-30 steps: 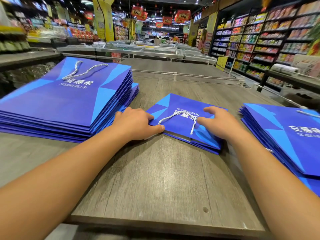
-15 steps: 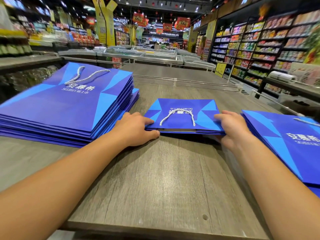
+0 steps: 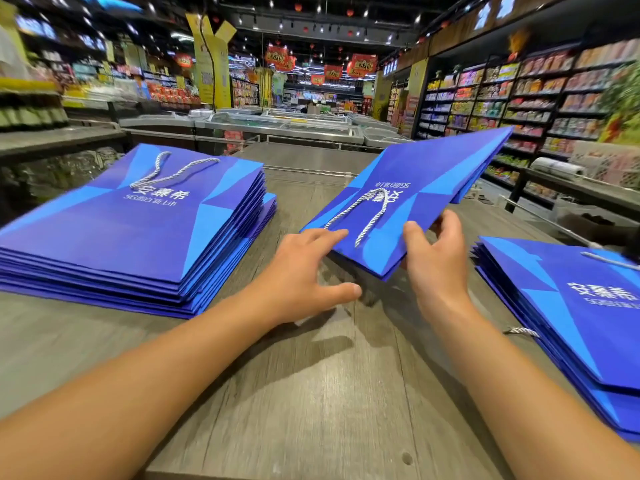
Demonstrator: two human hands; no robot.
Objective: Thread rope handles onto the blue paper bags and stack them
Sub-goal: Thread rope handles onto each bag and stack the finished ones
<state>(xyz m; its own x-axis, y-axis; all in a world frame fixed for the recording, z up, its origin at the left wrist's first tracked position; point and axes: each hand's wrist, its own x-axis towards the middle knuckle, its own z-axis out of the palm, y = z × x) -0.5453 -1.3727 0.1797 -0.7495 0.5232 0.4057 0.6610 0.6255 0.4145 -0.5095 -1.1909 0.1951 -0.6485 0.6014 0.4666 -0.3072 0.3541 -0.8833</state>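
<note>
tilted blue bag (image 3: 408, 199) in right hand (image 3: 433, 265)

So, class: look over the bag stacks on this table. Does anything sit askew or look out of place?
Yes. The lower bags of the left stack jut out to the right past the ones above, so its edges do not line up. A loose bit of rope also pokes out from the side of the right stack.

A flat blue paper bag (image 3: 412, 199) with a white rope handle (image 3: 363, 211) tilted up off the worktop at twelve o'clock. Stacks of like bags lay at nine o'clock (image 3: 138, 230) and three o'clock (image 3: 571, 317).
</note>
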